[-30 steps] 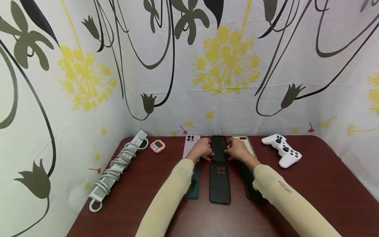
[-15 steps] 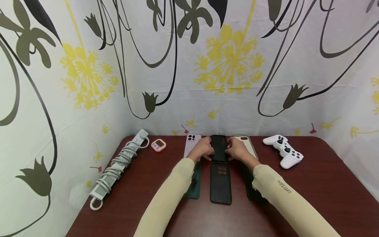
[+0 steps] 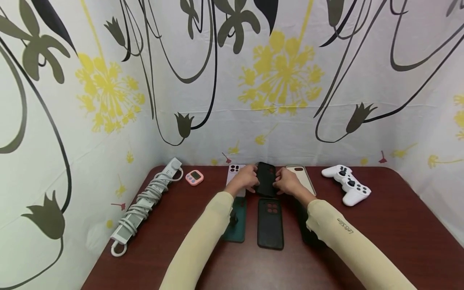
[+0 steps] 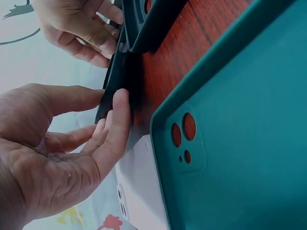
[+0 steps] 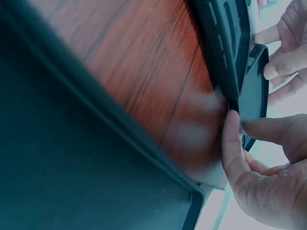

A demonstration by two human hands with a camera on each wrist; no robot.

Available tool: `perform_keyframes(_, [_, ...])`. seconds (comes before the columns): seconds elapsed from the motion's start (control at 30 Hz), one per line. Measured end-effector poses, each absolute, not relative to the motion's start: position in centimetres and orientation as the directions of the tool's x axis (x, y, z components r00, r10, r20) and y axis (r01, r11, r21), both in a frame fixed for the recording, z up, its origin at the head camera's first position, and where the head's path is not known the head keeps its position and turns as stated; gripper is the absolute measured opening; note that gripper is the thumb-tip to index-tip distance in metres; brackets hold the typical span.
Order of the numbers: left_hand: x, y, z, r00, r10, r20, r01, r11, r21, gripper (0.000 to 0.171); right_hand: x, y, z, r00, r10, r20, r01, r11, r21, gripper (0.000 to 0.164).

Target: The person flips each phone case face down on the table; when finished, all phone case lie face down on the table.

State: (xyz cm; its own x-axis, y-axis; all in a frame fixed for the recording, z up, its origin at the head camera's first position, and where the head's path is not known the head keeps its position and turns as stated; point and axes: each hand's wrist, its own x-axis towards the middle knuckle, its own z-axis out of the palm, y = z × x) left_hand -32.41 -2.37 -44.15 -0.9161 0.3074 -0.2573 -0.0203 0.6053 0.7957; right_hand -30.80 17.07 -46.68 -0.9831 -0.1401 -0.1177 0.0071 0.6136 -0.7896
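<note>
Both hands grip a black phone case (image 3: 266,179) at the back middle of the table, one at each long side. My left hand (image 3: 248,177) pinches its left edge between thumb and fingers; my right hand (image 3: 288,181) pinches the right edge. Seen from the left wrist, the held case (image 4: 117,72) is tipped up off the wood. Directly in front lies a second black phone case (image 3: 270,229). A teal phone case (image 4: 240,124) and a lavender phone case (image 3: 230,177) are beside my left hand. Beyond my right hand lies a cream phone case (image 3: 307,182).
Another dark phone case (image 3: 304,227) is partly covered by the right sleeve. A white game controller (image 3: 346,184) lies at the right, a pink timer (image 3: 194,177) at the back left. A cord-wrapped power strip (image 3: 145,205) runs along the left edge. Patterned cloth (image 3: 232,133) hangs behind.
The held black case has lifted slightly and turned, its far end shifting left. My left hand has moved a little left and away from me, and my right hand slightly left.
</note>
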Motion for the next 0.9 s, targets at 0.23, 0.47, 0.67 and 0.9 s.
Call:
perform_keyframes(0.23, [-31.9,-3.5,-43.8,-0.922,0.282,-0.265,-0.074,0.544,0.836,0.067,-30.7,16.0,-46.6,-0.975,-0.111,-0.192,0.105,0.531,-0.841,0.042])
perform_keyframes(0.47, [-31.8,-4.0,-44.1,-0.921,0.267,-0.284,-0.141,0.451,0.881,0.066,-30.4,15.3,-46.6,-0.988,-0.025,-0.150,0.121,0.469,-0.875,0.050])
perform_keyframes(0.67, [-31.7,-4.0,-44.2,-0.916,0.273,-0.292,-0.179,0.374,0.910,0.063,-30.2,15.4,-46.5,-0.988,-0.030,-0.154,0.128,0.420,-0.899,0.055])
perform_keyframes(0.9, [-31.4,-3.7,-44.0,-0.912,0.327,-0.247,-0.138,0.322,0.937,0.062,-30.5,16.0,-46.5,-0.983,-0.071,-0.172,0.130,0.398,-0.908,0.069])
